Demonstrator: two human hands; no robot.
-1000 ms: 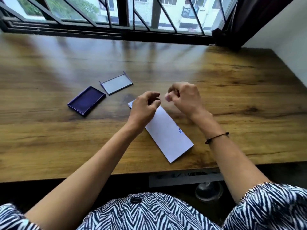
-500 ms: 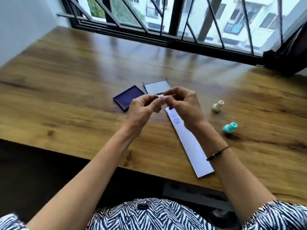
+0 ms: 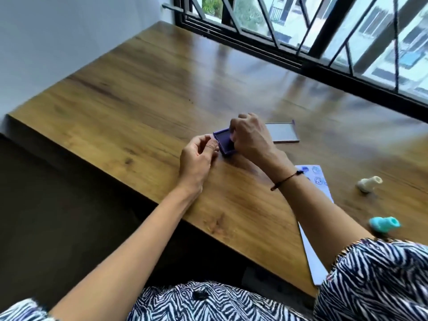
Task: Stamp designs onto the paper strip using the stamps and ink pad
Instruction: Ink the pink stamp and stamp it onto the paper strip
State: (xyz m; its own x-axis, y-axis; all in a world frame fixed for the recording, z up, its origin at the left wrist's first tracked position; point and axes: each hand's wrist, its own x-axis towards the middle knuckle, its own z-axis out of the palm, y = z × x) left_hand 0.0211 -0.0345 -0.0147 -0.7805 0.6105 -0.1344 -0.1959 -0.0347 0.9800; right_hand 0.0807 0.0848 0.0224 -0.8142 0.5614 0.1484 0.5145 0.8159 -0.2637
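Note:
The purple ink pad (image 3: 222, 142) lies open on the wooden table (image 3: 150, 100). My right hand (image 3: 251, 137) is bunched over it with the fingertips pointing down onto the pad, pinching a small stamp that the hand hides. Just left of the pad, my left hand (image 3: 198, 158) rests with its fingers loosely curled and apart, holding nothing that shows. The white paper strip (image 3: 312, 176) lies to the right under my right forearm, with blue stamped circles at its far end. A cream stamp (image 3: 368, 184) and a teal stamp (image 3: 384, 224) lie on their sides right of the strip.
The ink pad's clear lid (image 3: 281, 133) lies flat just behind and right of the pad. A barred window (image 3: 301, 31) runs along the table's far edge, and a white wall (image 3: 69, 31) is at the left. The table's near edge runs diagonally below my arms.
My hands have moved apart. The right hand went from above the strip's top to the ink pad. The left hand dropped beside the pad. The view swung left.

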